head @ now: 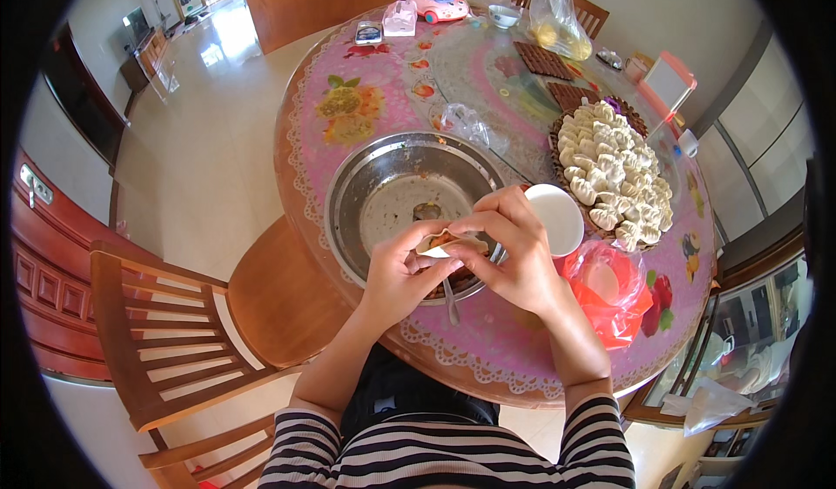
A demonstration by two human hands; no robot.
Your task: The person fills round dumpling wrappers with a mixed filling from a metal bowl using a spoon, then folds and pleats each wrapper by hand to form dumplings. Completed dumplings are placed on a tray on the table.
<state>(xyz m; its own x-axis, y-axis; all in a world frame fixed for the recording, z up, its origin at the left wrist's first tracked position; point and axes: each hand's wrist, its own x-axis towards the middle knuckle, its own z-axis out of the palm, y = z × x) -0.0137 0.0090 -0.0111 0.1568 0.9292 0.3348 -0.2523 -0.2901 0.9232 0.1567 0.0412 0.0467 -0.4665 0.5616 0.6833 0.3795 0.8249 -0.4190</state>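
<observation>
Between both hands a dumpling wrapper (439,248) is folded partway around a reddish-brown filling, its top still gaping. My left hand (405,270) supports it from the left with thumb and fingers. From the right, my right hand (513,247) pinches the wrapper's edge. Both hands are over the near rim of a large stainless steel basin (392,188), which has filling left at its near side, partly hidden by the hands. One spoon (428,211) lies in the basin, and the handle of another spoon (450,303) sticks out over the near rim.
A white bowl (555,221) stands right of the basin, with a red plastic bag (607,299) nearer me. Beyond it, a woven tray (556,143) is heaped with pleated dumplings (610,169). A crumpled clear bag (473,126) lies behind the basin. A wooden chair (281,293) is at left.
</observation>
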